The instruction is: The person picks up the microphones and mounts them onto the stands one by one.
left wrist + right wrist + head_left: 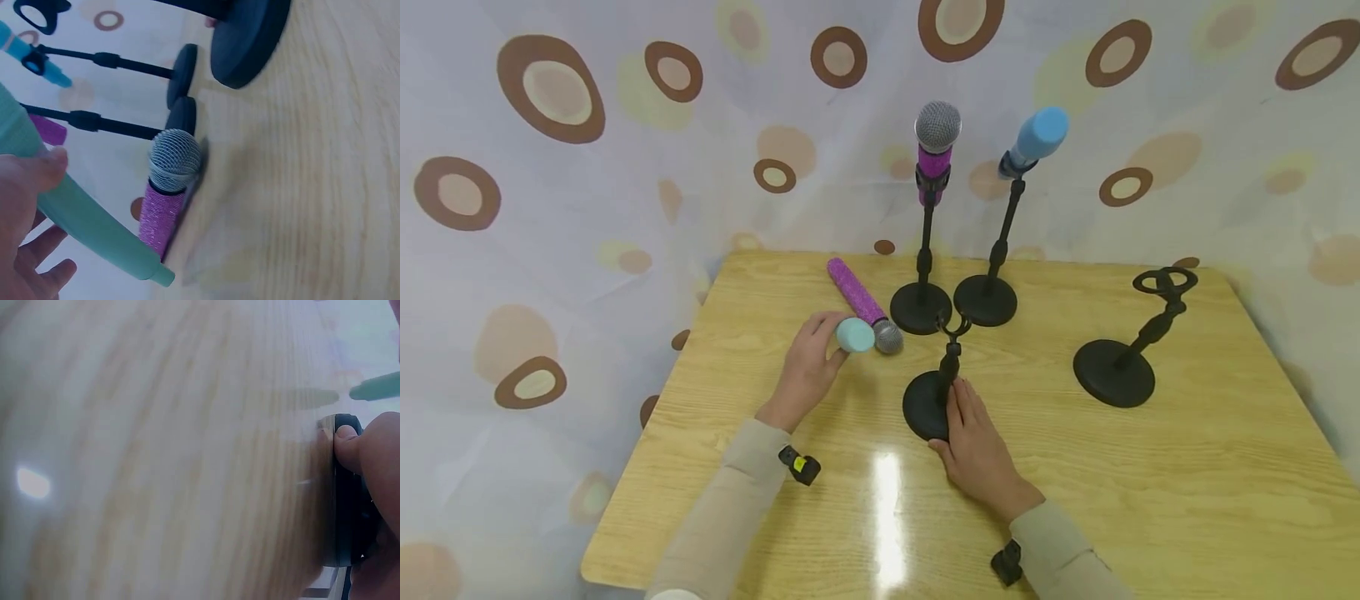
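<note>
In the head view my left hand (pixel 808 360) holds a mint-green microphone (pixel 855 335) above the table. The left wrist view shows its smooth handle (pixel 100 225) slanting down, with the thumb across it. My right hand (pixel 981 450) holds the round base of a black microphone stand (pixel 925 407), fingers along its right side and thumb at the near rim. An open clip tops this stand. The right wrist view shows the thumb (pixel 347 440) on the rim of the base. A glittery purple microphone (pixel 859 293) with a silver mesh head lies beyond my left hand.
At the back, one stand (pixel 921 307) carries a purple microphone (pixel 936 150) and another stand (pixel 987 300) carries a blue one (pixel 1039 137). A further black stand (pixel 1114 373) with a vacant clip is to the right. A patterned cloth (pixel 865 192) hangs behind the wooden table (pixel 1217 467).
</note>
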Available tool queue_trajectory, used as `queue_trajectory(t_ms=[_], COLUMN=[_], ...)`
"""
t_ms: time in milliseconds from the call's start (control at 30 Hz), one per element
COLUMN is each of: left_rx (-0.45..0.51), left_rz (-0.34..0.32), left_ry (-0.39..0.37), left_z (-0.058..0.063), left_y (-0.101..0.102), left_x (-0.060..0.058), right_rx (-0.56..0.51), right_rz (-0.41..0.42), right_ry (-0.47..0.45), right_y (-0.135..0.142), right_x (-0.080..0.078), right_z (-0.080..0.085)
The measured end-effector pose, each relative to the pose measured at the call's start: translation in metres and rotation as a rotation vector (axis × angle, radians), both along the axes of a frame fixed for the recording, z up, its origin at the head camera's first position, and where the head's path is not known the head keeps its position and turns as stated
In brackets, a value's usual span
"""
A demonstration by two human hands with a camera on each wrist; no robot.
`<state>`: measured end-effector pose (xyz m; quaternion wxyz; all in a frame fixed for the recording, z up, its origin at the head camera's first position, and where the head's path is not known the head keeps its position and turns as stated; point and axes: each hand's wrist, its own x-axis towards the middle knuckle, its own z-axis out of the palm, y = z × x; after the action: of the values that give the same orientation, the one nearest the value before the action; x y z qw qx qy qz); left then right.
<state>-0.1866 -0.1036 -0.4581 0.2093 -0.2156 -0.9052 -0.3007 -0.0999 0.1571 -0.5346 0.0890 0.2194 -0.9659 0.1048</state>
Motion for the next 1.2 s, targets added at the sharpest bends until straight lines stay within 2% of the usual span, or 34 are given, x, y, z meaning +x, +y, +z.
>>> queue_trajectory(t_ms=[167, 500, 667, 867, 1000, 1200], left_rx=[0.1, 0.274, 0.279, 0.206, 0.146, 0.141], left_rz=[-0.009, -0.091, -0.121, -0.214, -0.236, -0.271], left_ry=[-0.019, -0.072, -0.084, -0.018, 0.021, 0.046], left_z=[0.012, 0.035, 0.043, 0.046, 0.048, 0.053], left_y=[0.004, 0.019, 0.026, 0.042, 0.052, 0.063], left_x=[0.001, 0.001, 0.001, 0.0, 0.0, 0.001], right_rx=[0.014, 0.023, 0.018, 0.014, -0.005, -0.001], right_rz=[-0.004, -0.001, -0.008, -0.011, 0.004, -0.003], right_ry=[0.006, 0.018, -0.006, 0.029, 0.063, 0.023], right_y=[0.0, 0.002, 0.001, 0.001, 0.0, 0.0], right_x=[0.001, -0.002, -0.001, 0.001, 0.001, 0.0], right_z=[0.001, -0.001, 0.0, 0.004, 0.004, 0.002])
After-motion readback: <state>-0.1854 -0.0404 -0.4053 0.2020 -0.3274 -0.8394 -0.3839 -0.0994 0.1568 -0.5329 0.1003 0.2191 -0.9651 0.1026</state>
